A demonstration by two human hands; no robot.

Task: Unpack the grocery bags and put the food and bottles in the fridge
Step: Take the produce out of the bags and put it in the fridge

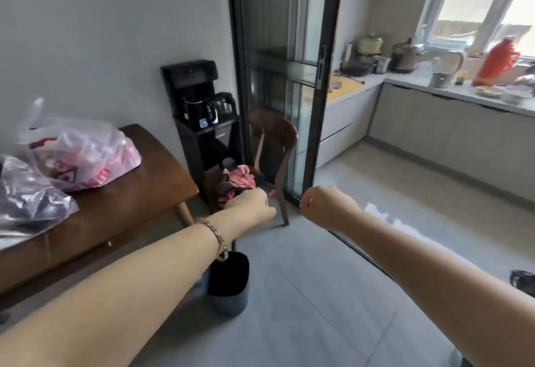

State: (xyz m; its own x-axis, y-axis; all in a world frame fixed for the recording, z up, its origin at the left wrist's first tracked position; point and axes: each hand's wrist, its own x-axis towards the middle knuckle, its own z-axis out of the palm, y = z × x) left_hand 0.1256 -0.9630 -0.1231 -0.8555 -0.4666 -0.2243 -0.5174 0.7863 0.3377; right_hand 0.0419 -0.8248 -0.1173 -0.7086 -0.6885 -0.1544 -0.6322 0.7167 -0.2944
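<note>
On the desk (130, 193) at left lie two plastic grocery bags (86, 158), seemingly set within reach for unpacking; left hand (252, 203) and right hand (321, 207), stretched ahead, are each curled into a fist, gripping nothing visible; fridge out of view

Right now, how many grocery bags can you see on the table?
2. The pink-red bag lies farther back on the wooden table; the dark bag lies nearer, at the frame's left edge. More may be off-frame.
</note>
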